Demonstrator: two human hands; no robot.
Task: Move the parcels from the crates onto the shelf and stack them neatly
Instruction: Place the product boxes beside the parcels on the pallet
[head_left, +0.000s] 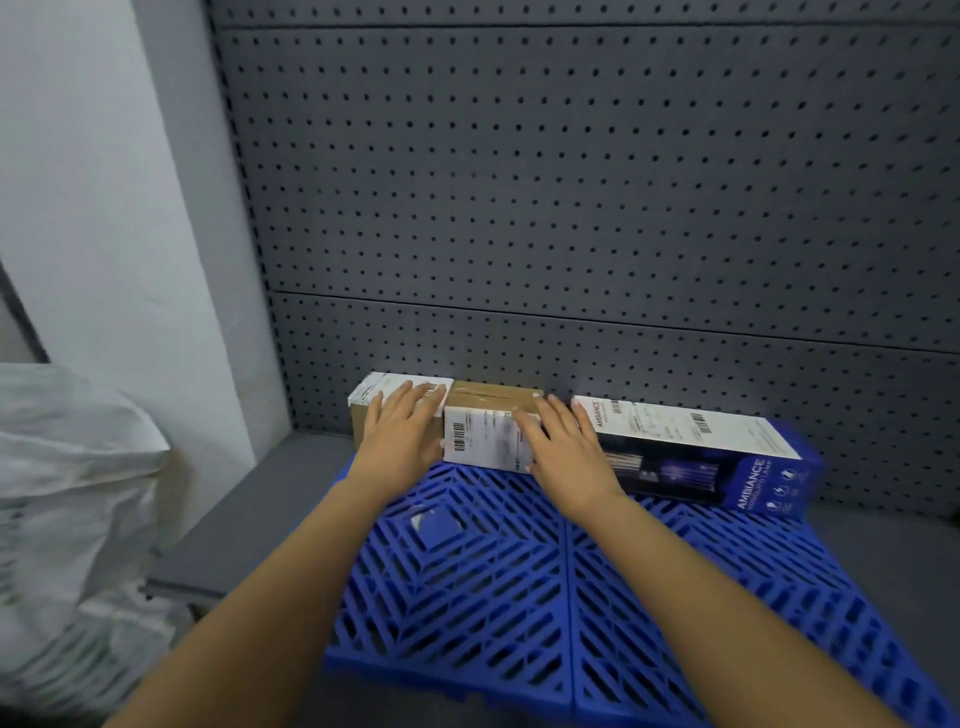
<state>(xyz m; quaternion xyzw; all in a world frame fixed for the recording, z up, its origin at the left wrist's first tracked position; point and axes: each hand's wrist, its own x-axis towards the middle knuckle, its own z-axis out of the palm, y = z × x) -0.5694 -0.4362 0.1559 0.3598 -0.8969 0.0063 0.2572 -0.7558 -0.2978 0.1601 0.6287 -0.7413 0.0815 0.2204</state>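
Observation:
Three parcels stand in a row at the back of the grey shelf (244, 525), on a blue slatted mat (509, 582). My left hand (402, 428) lies flat with straight fingers on the left brown box with a white label (374, 397). My right hand (563, 449) rests flat on the right side of the middle brown box (485, 426), which carries a barcode label. To the right lies a long dark "Ambiance" lamp box (691, 452), touching the side of my right hand.
A dark grey pegboard (571, 208) forms the shelf's back wall right behind the parcels. White sacks (67, 493) are piled at the left beside a white wall (93, 182). The crates are out of view.

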